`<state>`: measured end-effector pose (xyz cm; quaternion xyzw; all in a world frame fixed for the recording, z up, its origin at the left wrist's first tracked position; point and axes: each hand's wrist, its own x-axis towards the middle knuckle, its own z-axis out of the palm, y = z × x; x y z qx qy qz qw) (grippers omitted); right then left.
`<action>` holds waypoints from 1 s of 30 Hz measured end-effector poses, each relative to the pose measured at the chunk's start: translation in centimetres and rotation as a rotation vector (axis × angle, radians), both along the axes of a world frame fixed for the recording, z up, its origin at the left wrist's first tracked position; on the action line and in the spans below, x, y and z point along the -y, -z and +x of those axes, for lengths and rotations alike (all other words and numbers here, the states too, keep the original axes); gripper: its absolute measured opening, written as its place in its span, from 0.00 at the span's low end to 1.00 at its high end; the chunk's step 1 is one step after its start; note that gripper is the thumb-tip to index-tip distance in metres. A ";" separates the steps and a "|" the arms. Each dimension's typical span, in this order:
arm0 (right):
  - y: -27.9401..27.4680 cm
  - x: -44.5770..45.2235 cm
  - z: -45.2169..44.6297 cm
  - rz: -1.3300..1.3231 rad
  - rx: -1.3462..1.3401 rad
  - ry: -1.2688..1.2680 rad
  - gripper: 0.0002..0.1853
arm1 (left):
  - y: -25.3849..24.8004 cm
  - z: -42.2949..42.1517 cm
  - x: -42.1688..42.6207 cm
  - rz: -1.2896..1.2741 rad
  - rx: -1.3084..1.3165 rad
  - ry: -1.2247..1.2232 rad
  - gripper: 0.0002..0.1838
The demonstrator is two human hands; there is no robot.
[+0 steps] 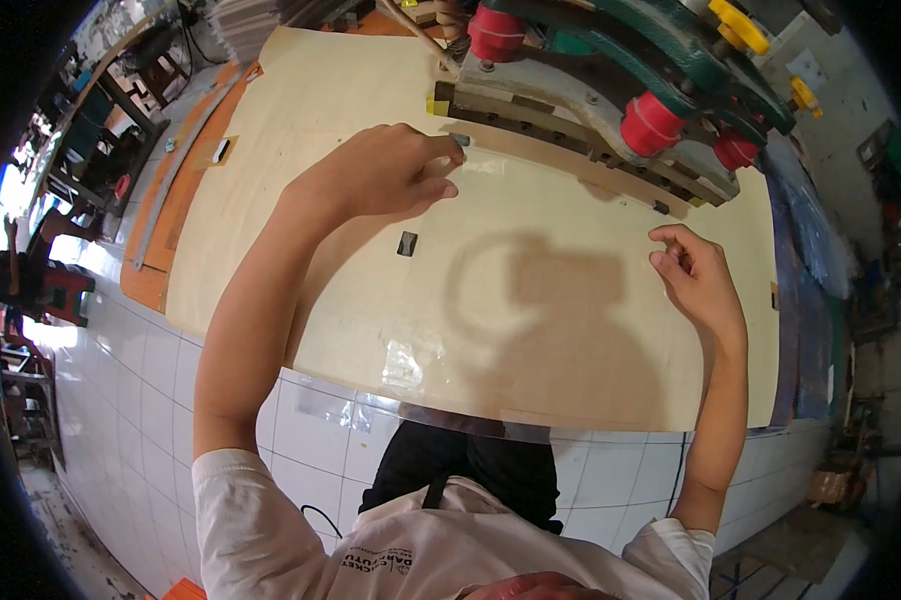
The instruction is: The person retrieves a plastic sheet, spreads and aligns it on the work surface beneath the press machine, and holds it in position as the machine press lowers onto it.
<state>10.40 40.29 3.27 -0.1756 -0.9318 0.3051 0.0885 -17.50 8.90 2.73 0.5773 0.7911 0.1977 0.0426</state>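
Note:
A wide cream board [361, 330] covers most of the work table. My left hand [386, 175] reaches over its upper middle, thumb and forefinger apart. Its forefinger is beside a small grey piece [459, 139]; whether they touch, I cannot tell. Lower down on the board lies a small dark tab [408, 244]. On the right, my right hand [696, 272] hovers over or rests on the board with loosely bent fingers, and nothing shows in it. Another small dark tab [662, 207] lies above that hand, near the long metal clamp bar [571, 135].
A green metal machine arm [631, 60] with red knobs [653, 124] and yellow knobs [741, 27] overhangs the back right. Clear tape [406, 365] sticks to the board's front. An orange table edge [151, 275] shows at left, and a stool [66, 292] stands farther off.

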 end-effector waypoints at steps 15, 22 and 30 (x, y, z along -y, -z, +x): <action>1.0 -1.4 0.1 -0.268 -0.002 0.017 0.11 | -0.4 1.1 -0.2 -0.052 0.034 -0.040 0.20; 1.6 -2.1 0.0 -0.243 -0.005 -0.009 0.10 | -1.4 1.4 -0.2 -0.141 0.084 -0.073 0.24; 1.1 -1.6 0.1 -0.229 -0.013 -0.021 0.10 | -0.5 1.0 -0.3 -0.085 0.045 -0.054 0.24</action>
